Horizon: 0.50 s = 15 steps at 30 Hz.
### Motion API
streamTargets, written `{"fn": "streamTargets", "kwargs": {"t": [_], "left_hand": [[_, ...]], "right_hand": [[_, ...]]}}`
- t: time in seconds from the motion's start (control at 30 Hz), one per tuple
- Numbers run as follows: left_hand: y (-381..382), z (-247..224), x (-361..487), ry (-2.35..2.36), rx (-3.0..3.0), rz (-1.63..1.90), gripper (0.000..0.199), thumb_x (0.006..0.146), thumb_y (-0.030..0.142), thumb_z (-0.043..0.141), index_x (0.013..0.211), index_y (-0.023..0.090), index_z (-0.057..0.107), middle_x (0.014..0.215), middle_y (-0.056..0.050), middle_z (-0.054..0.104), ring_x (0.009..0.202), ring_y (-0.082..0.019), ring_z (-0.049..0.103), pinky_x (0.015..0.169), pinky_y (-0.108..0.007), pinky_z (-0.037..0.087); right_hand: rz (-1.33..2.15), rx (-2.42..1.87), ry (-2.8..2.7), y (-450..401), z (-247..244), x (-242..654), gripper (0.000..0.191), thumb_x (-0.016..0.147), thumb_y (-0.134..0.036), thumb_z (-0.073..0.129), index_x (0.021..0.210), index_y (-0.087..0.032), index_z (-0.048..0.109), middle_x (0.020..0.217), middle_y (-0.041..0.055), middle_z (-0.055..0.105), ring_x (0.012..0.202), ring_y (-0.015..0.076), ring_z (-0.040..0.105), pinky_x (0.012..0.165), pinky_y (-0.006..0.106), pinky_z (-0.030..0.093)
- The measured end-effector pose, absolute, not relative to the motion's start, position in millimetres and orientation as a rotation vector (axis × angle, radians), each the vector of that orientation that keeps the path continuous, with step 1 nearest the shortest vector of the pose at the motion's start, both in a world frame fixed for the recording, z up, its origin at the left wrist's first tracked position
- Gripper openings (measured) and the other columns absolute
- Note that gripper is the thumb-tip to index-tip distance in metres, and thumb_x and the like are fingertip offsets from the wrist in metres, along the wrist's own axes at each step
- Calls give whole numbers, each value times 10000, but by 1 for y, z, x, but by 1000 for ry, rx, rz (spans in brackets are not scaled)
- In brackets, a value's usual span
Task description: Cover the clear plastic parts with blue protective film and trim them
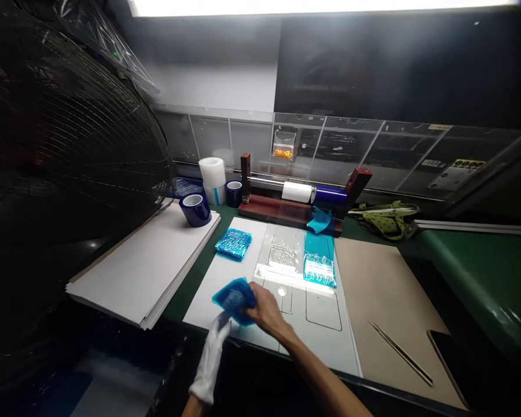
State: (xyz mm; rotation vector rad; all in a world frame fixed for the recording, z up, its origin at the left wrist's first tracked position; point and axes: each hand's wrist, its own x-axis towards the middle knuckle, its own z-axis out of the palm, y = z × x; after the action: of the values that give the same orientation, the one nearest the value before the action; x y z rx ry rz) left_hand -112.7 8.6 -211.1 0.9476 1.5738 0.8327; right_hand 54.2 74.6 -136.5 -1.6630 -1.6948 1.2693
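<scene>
My right hand [265, 311], bare, is closed on the right edge of a small stack of blue film sheets [233, 296], holding it tilted above the white paper. My left hand [213, 354], in a white glove, has its fingers at the stack's lower left edge and seems to pinch it; blur softens the fingertips. Behind them, another pile of shiny blue film pieces [234, 244] lies on the white paper. To the right, a clear sheet with printed outlines [283, 289] bears blue film pieces [320, 270] near its right side.
At the back stands a dark red roll holder [278, 209] with white and blue rolls. A blue tape roll [195, 209] sits on a paper stack [143, 260] at left, beside a large fan [91, 127]. Tweezers [402, 353] and a phone [451, 368] lie at right.
</scene>
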Motion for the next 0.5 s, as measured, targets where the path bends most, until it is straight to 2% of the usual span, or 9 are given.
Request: {"fn": "streamTargets", "kwargs": {"t": [0.07, 0.1, 0.2, 0.27, 0.4, 0.5], "left_hand": [[-13, -212, -100, 1479, 906, 826, 515, 837, 434, 511, 1305, 238, 428, 1375, -52, 496, 1277, -206, 448, 1060, -311, 392], [-20, -216, -94, 1448, 882, 821, 557, 796, 432, 557, 1295, 216, 435, 1362, -76, 506, 1271, -219, 456, 1060, -315, 395], [-24, -234, -75, 1403, 825, 816, 689, 699, 454, 628, 1285, 153, 426, 1345, -172, 500, 1252, -265, 477, 1028, -340, 434], [-17, -248, -61, 1409, 815, 813, 778, 629, 461, 684, 1287, 140, 421, 1344, -221, 480, 1257, -306, 465, 1009, -371, 450], [6, -254, -32, 1445, 896, 814, 926, 512, 362, 783, 1327, 179, 385, 1390, -210, 422, 1283, -335, 425, 1055, -396, 397], [25, -240, -14, 1445, 991, 809, 1022, 466, 261, 818, 1366, 196, 339, 1367, -155, 468, 1262, -332, 447, 1075, -406, 380]], "right_hand": [[1064, -1617, -1999, 63, -125, 94, 569, 665, -155, 642, 1202, -274, 495, 1083, 27, 619, 987, 236, 540, 829, 315, 353], [919, -1619, -2167, 57, -123, 111, 556, 694, -128, 599, 1221, -258, 481, 1096, 49, 616, 991, 244, 540, 822, 323, 355], [543, -1682, -2515, 42, -132, 144, 482, 709, 2, 455, 1141, -199, 528, 1069, 102, 617, 961, 257, 553, 806, 354, 367], [447, -1722, -2558, 37, -144, 151, 490, 671, 52, 426, 1083, -183, 550, 1046, 115, 625, 941, 257, 564, 803, 365, 382], [491, -1708, -2433, 38, -150, 161, 456, 680, -2, 492, 1087, -199, 548, 1014, 85, 646, 924, 241, 583, 801, 347, 420], [818, -1547, -2096, 43, -140, 180, 441, 728, -105, 519, 1155, -214, 521, 979, 39, 646, 888, 215, 597, 772, 306, 456]]}}
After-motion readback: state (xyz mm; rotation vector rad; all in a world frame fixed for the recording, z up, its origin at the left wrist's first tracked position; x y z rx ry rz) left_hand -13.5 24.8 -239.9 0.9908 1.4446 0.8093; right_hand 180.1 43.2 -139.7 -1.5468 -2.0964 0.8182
